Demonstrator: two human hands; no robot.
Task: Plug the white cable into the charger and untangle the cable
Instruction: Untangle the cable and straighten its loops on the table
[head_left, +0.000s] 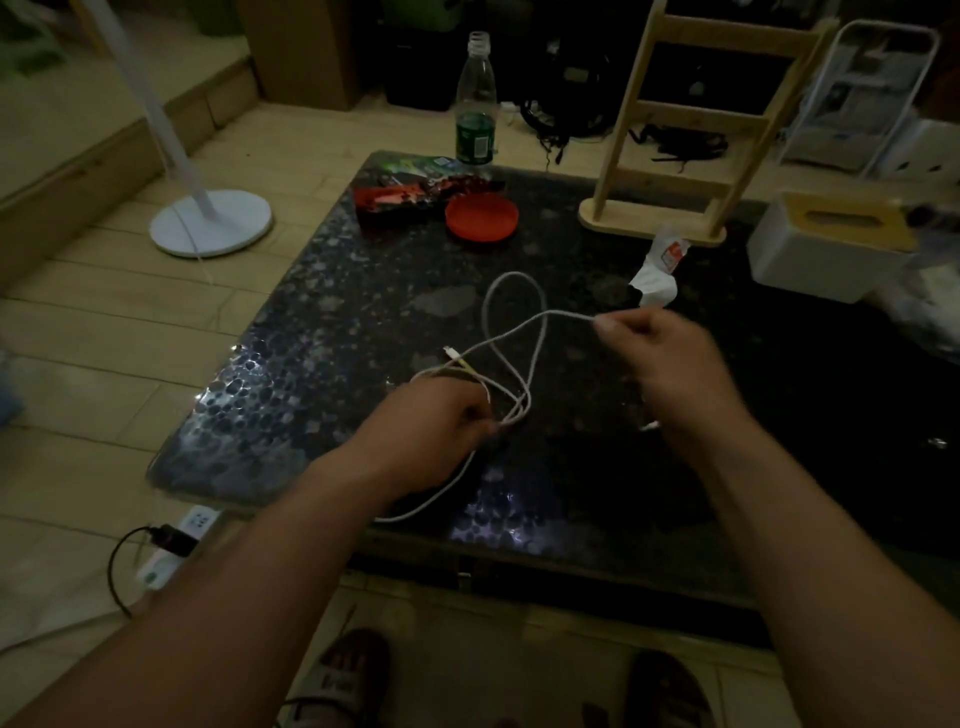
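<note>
Pinching a strand of the white cable (511, 332) at centre frame, the right hand (660, 358) lifts it above the dark bench (322, 332). Lower, the left hand (431, 421) is closed around the bunched loops. One connector end (451, 354) pokes out just above that fist.

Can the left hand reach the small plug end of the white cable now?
Probably yes: the plug end lies bare on the table just beyond the left hand, but that hand already grips the white cable.
</note>
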